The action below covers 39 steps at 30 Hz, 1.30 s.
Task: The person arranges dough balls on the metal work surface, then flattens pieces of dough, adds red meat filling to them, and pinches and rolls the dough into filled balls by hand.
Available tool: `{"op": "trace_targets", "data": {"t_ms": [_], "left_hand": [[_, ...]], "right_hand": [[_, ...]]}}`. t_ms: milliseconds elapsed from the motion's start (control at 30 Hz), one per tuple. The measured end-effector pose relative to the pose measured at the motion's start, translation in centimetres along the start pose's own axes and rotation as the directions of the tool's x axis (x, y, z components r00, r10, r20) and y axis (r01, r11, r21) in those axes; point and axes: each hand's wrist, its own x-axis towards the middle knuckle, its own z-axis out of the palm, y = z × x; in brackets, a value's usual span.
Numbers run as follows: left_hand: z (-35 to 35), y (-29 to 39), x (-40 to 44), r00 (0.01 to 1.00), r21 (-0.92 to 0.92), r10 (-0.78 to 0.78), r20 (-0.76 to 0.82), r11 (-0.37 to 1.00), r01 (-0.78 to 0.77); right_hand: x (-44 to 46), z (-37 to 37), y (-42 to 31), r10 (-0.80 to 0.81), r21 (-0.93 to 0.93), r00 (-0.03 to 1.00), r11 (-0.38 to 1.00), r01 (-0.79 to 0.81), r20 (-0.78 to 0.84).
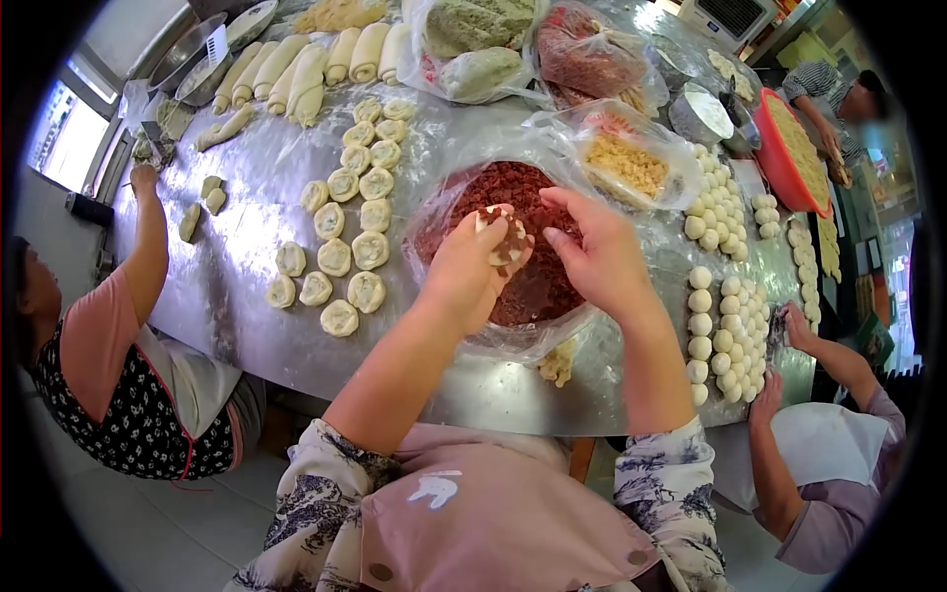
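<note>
My left hand (462,266) is closed around a dough piece (503,237) that has dark red filling on it. To its right, my right hand (604,247) has its thumb and forefinger apart, with nothing visible between them; its other fingers are curled. Both hands are over a plastic-lined heap of dark red, crumbly filling (533,291). Left of the heap, rows of flattened dough rounds (370,251) lie on the metal table (414,380). Behind my right hand, a plastic-lined tray (681,187) contains yellow crumbly filling (626,165).
Dough rolls (296,79) and bagged fillings (483,39) line the back. White dough balls (735,335) stand in rows at right, near a co-worker's hands (774,385). Another co-worker (109,345) reaches over the left side. A red basin (789,148) is at far right.
</note>
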Motion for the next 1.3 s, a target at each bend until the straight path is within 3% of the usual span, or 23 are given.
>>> {"op": "trace_targets", "data": {"t_ms": [67, 200, 267, 333, 400, 433, 733, 900, 1033, 1100, 1200, 1300], "left_hand": [[-0.3, 0.2, 0.1, 0.998, -0.108, -0.062, 0.030, 0.992, 0.065], [-1.3, 0.4, 0.6, 0.940, -0.236, -0.104, 0.325, 0.954, 0.187], [-1.0, 0.2, 0.6, 0.960, -0.266, -0.110, 0.259, 0.947, 0.181], [-1.0, -0.3, 0.9, 0.981, -0.273, -0.122, 0.150, 0.949, 0.160], [0.1, -0.5, 0.2, 0.993, -0.164, -0.113, 0.039, 0.979, 0.118], [0.6, -0.5, -0.1, 0.994, -0.106, -0.104, -0.017, 0.989, 0.102], [0.2, -1.8, 0.3, 0.988, -0.015, -0.035, 0.148, 0.999, 0.037], [0.7, -1.6, 0.1, 0.997, -0.012, -0.046, 0.066, 0.999, 0.047], [0.9, -1.2, -0.2, 0.995, 0.028, -0.057, 0.081, 0.998, 0.054], [0.4, -0.7, -0.2, 0.990, -0.068, -0.083, 0.111, 0.994, 0.091], [0.3, 0.2, -0.8, 0.984, -0.124, -0.131, 0.117, 0.982, 0.145], [0.0, 0.2, -0.7, 0.955, -0.191, -0.179, 0.239, 0.955, 0.226]], "right_hand": [[-0.3, 0.1, 0.3, -0.137, -0.135, 0.990, 0.982, 0.134, -0.013], [-1.4, -0.2, -1.8, -0.137, -0.073, 0.988, 0.987, 0.142, 0.064], [-1.9, 0.6, -1.6, -0.085, -0.094, 0.996, 0.992, 0.088, 0.035], [-2.0, 1.1, -1.0, 0.005, 0.048, 1.000, 0.999, -0.007, 0.031], [-2.0, 1.3, -0.9, 0.096, 0.150, 0.995, 0.984, -0.100, 0.032], [-1.9, 1.3, -0.9, 0.068, 0.131, 0.998, 0.989, -0.070, 0.017], [-1.6, 2.0, -2.0, 0.018, 0.143, 0.998, 0.990, -0.009, -0.063], [-1.6, 2.8, -0.7, 0.045, 0.143, 0.993, 0.989, -0.029, -0.107], [-1.4, 1.8, -1.8, 0.092, 0.155, 0.996, 0.984, -0.090, -0.004], [-1.6, 1.0, -2.0, 0.126, 0.230, 0.991, 0.964, -0.134, 0.047], [-2.3, 0.7, -0.5, 0.004, 0.145, 0.995, 0.989, 0.010, -0.097], [-2.8, 1.8, 0.5, -0.182, 0.014, 0.981, 0.983, 0.183, -0.061]]}}
